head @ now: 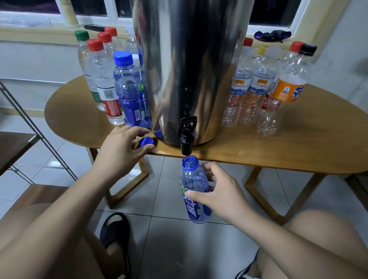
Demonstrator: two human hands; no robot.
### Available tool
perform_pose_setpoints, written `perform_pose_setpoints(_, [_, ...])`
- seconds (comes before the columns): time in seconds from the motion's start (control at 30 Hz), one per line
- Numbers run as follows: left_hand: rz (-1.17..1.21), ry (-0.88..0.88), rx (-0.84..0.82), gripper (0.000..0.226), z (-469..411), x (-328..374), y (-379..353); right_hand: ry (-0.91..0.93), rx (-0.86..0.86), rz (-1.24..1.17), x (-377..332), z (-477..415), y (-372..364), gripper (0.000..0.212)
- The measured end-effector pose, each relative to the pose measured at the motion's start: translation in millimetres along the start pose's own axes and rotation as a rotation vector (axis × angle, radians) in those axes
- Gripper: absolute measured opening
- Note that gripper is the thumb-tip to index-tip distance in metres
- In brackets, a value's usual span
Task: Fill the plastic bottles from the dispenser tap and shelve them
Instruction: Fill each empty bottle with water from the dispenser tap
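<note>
A tall steel dispenser stands on the wooden table, its black tap hanging over the front edge. My right hand grips an uncapped blue bottle upright, its open mouth just under the tap spout. No water stream shows. My left hand rests at the table's front edge, fingers curled round a blue cap lying on the wood.
Capped bottles with red, green and blue caps stand left of the dispenser; several clear bottles stand right of it. A metal rack with wooden shelves is at left. My knees and a black sandal are below, on tiled floor.
</note>
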State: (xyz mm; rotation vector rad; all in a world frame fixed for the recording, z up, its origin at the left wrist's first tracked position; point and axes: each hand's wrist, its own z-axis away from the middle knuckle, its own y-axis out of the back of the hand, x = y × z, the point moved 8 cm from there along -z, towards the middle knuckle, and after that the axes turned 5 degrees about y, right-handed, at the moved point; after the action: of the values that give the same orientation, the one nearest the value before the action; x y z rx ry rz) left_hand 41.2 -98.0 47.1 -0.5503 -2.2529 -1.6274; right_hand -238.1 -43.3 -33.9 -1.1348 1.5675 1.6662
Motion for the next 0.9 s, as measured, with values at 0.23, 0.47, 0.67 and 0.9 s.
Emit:
perform_pose_setpoints(0.23, [0.175,-0.021,0.092,0.044,10,16,18,0.001,0.029,-0.026,-2,-2,0,0.064])
perform_pose_setpoints(0.47, [0.44,-0.153,0.096,0.043,29,64,29,0.009,0.041,-0.033,-6,-4,-1,0.063])
perform_pose_setpoints(0.67, [0.473,-0.28,0.121,0.049,33,98,32,0.006,0.034,-0.005,-9,-5,-3,0.065])
perform_pose_setpoints(0.9, [0.442,-0.331,0.15,0.049,35,110,31,0.017,0.034,-0.064,-10,-4,-5,0.065])
